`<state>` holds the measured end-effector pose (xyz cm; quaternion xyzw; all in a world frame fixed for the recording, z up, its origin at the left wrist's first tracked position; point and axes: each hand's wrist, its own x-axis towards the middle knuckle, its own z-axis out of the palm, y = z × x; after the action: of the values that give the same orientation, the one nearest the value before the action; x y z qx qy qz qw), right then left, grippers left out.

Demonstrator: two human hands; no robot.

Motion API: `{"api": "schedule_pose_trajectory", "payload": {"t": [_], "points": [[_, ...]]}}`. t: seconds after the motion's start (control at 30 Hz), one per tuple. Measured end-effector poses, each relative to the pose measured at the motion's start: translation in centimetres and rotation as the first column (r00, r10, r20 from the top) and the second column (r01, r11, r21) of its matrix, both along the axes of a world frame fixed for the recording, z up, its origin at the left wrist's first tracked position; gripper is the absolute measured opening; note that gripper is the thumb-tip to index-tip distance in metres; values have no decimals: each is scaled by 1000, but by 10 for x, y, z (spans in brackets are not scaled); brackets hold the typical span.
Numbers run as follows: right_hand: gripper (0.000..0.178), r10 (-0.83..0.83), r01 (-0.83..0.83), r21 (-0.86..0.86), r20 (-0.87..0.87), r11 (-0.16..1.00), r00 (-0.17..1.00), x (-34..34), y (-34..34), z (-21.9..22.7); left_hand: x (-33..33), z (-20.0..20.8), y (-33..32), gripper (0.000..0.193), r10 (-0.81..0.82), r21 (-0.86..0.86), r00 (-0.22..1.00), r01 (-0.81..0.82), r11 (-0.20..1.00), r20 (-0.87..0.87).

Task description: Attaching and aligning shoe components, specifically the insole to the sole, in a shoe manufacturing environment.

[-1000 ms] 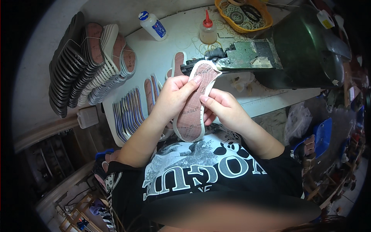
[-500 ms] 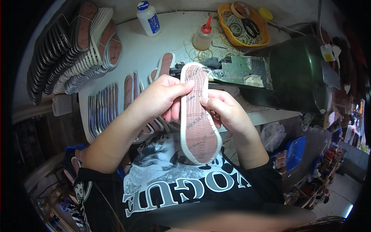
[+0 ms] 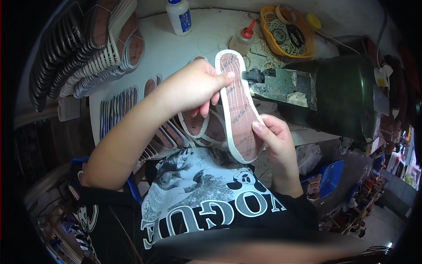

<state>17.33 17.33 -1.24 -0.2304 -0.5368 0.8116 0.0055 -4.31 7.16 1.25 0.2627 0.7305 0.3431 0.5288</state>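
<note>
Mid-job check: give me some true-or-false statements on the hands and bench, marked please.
1. Both the left hand and right hand hold one shoe insole. True.
2. The right hand grips the insole's upper end. False: it is at the lower part; the left thumb is near the upper end.
3. The squeeze bottle with a red nozzle is left of the yellow basket. True.
4. The white bottle has a red cap. False: its cap is blue.

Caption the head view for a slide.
Left hand and right hand hold a white-edged, pinkish-brown insole near a dark green machine.
</note>
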Motion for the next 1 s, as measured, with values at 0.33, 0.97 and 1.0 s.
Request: {"api": "schedule_pose_trajectory", "payload": {"t": [0.33, 0.97, 1.0], "points": [[17, 83, 121, 587, -309, 801, 948, -36, -57, 19, 25, 0, -52, 31, 366, 453, 826, -547, 704, 429], [15, -123, 317, 389, -448, 865, 885, -37, -61, 48, 56, -4, -75, 39, -79, 591, 768, -418, 690, 635], [16, -164, 361, 383, -459, 851, 873, -38, -62, 52, 59, 1, -75, 38, -20, 621, 811, -431, 654, 585]]}}
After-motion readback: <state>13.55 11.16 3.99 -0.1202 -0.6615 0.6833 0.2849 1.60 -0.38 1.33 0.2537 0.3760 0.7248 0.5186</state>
